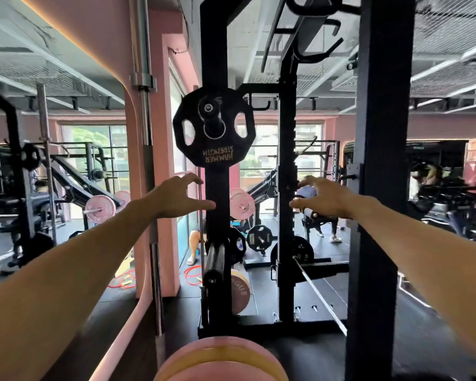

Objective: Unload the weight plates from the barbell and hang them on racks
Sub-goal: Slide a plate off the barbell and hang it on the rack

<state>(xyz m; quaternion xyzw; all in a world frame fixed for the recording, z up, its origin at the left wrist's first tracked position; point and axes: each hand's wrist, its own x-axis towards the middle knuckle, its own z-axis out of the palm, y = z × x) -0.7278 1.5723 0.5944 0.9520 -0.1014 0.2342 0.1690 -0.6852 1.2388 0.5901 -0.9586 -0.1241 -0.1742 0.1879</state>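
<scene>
Right at the bottom edge, pink and yellow plates (220, 358), cut off by the frame, so only their top curve shows. Both forearms reach fwd. Left hand (176, 198) spread, fingers lightly curved, thumb out, gripping nothing. Right hand (323, 198) same story, fingers apart, empty. The two hands flank the black rack upright (216, 188), neither touching the plate above.

Lower on that upright, a bare black peg (214, 264) points toward the camera, and behind it a pale plate (239, 291) w/ lettering only partly readable.

Above the hands, the black weight plate (214, 127) hangs on an upper peg of the upright, flat face to the camera, its peg axis coming straight out at us. The "HAMMER STRENGTH" text reads upside down, two grip holes left & right of centre.

Right side, a thin barbell shaft (318, 292) runs diagonally down toward us, its near end cut by the black post (379, 188). Far bkgd: pink plates (101, 209) on a bar, a bit soft.
</scene>
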